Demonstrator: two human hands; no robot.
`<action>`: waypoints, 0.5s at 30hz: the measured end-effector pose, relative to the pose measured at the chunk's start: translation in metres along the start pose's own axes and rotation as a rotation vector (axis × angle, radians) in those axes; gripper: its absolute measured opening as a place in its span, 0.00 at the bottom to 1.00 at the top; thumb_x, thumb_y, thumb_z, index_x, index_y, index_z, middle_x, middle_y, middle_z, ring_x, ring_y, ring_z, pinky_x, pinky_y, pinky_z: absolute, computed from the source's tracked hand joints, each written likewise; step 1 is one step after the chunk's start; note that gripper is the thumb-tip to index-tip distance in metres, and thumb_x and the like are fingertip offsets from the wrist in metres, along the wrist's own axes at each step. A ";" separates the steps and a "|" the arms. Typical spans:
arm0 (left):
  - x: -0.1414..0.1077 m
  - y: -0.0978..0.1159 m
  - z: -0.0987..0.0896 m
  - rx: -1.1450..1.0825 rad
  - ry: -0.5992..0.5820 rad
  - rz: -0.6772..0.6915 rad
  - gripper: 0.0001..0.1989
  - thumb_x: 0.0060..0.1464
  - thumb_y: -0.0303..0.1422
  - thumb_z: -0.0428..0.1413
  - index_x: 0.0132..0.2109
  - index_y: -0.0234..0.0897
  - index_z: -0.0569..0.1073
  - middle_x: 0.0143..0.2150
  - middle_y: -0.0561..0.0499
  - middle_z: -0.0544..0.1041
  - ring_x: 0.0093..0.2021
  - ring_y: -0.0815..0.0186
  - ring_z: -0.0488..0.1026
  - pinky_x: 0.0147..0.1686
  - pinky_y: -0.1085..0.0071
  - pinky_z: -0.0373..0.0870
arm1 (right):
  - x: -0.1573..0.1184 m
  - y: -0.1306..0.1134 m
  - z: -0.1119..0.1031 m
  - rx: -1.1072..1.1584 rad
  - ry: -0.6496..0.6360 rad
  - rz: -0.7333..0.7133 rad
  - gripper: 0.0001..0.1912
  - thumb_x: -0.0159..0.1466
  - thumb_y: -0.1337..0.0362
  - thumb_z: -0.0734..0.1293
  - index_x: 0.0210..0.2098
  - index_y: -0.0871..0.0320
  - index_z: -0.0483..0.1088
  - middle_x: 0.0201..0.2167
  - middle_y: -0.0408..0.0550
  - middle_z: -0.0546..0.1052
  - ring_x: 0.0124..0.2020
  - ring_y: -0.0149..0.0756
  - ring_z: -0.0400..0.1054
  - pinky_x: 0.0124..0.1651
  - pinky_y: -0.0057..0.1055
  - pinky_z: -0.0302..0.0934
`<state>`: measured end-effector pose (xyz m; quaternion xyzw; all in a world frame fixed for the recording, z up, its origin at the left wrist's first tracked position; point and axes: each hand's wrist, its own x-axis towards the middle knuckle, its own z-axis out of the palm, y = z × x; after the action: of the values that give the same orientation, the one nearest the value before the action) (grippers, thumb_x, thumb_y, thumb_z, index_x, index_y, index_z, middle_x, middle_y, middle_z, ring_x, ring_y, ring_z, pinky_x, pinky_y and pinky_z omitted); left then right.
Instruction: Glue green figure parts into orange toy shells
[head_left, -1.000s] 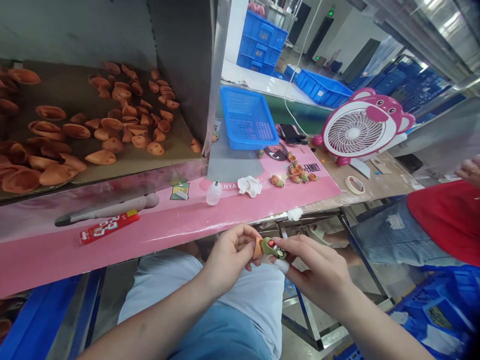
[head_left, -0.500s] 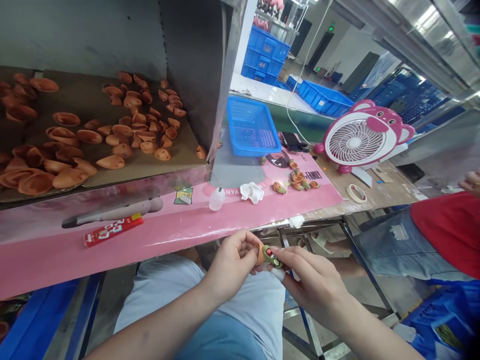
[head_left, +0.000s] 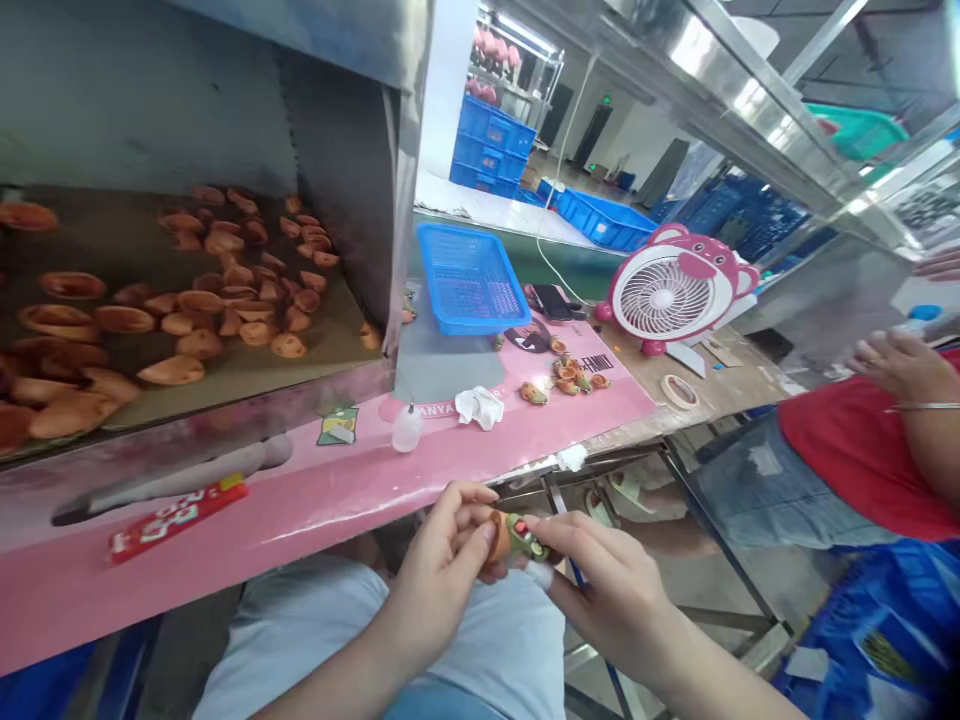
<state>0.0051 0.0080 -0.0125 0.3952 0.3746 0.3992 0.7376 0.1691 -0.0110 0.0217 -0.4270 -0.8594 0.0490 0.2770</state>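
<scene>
The left grip (head_left: 439,575) and right grip (head_left: 604,590) pinch a small orange-and-green moulded figure (head_left: 519,537) from opposite ends, steadying it between them.

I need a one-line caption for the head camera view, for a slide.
Head-camera view: left hand and right hand hold a small orange-and-green figure in front of a pink-topped bench.
</scene>
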 end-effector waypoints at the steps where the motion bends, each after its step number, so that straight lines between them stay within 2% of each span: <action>1: 0.000 0.001 0.000 0.013 -0.012 0.006 0.07 0.55 0.34 0.45 0.41 0.38 0.60 0.28 0.56 0.67 0.26 0.72 0.67 0.26 0.75 0.63 | 0.001 0.001 0.000 0.008 0.027 0.003 0.14 0.58 0.72 0.62 0.44 0.61 0.63 0.30 0.48 0.73 0.30 0.30 0.68 0.30 0.24 0.63; 6: -0.001 0.004 0.005 0.156 -0.047 0.053 0.15 0.57 0.43 0.41 0.30 0.37 0.60 0.23 0.56 0.65 0.23 0.70 0.65 0.25 0.74 0.63 | 0.002 -0.002 -0.004 0.089 0.075 0.024 0.14 0.57 0.71 0.64 0.43 0.61 0.64 0.28 0.46 0.72 0.26 0.28 0.66 0.27 0.23 0.62; 11: -0.002 -0.002 0.011 0.199 -0.058 0.031 0.18 0.57 0.45 0.39 0.27 0.37 0.61 0.20 0.56 0.64 0.21 0.71 0.63 0.24 0.74 0.63 | 0.000 -0.002 -0.001 0.137 0.078 0.079 0.15 0.55 0.73 0.64 0.43 0.59 0.64 0.28 0.45 0.72 0.26 0.27 0.65 0.29 0.23 0.62; 12: -0.004 -0.003 0.012 0.217 -0.025 0.021 0.19 0.56 0.46 0.40 0.27 0.38 0.62 0.19 0.56 0.64 0.22 0.70 0.64 0.25 0.74 0.64 | -0.001 -0.002 0.000 0.125 0.089 0.085 0.15 0.56 0.73 0.64 0.43 0.59 0.63 0.27 0.45 0.72 0.26 0.28 0.66 0.29 0.24 0.62; 14: -0.006 -0.001 0.016 0.276 0.117 -0.004 0.18 0.54 0.47 0.44 0.30 0.37 0.66 0.21 0.55 0.67 0.24 0.69 0.67 0.29 0.72 0.66 | -0.002 -0.001 -0.001 0.107 0.113 0.048 0.13 0.58 0.70 0.62 0.43 0.59 0.63 0.26 0.46 0.72 0.26 0.29 0.66 0.29 0.25 0.62; 15: -0.007 0.002 0.018 0.295 0.251 -0.001 0.17 0.53 0.46 0.47 0.33 0.37 0.68 0.26 0.54 0.70 0.29 0.67 0.69 0.34 0.71 0.67 | -0.001 -0.001 -0.002 0.095 0.115 0.014 0.12 0.59 0.69 0.61 0.43 0.59 0.64 0.26 0.46 0.72 0.26 0.30 0.67 0.29 0.25 0.62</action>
<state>0.0175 -0.0027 -0.0020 0.4459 0.5182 0.3859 0.6194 0.1701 -0.0124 0.0233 -0.4216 -0.8356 0.0673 0.3456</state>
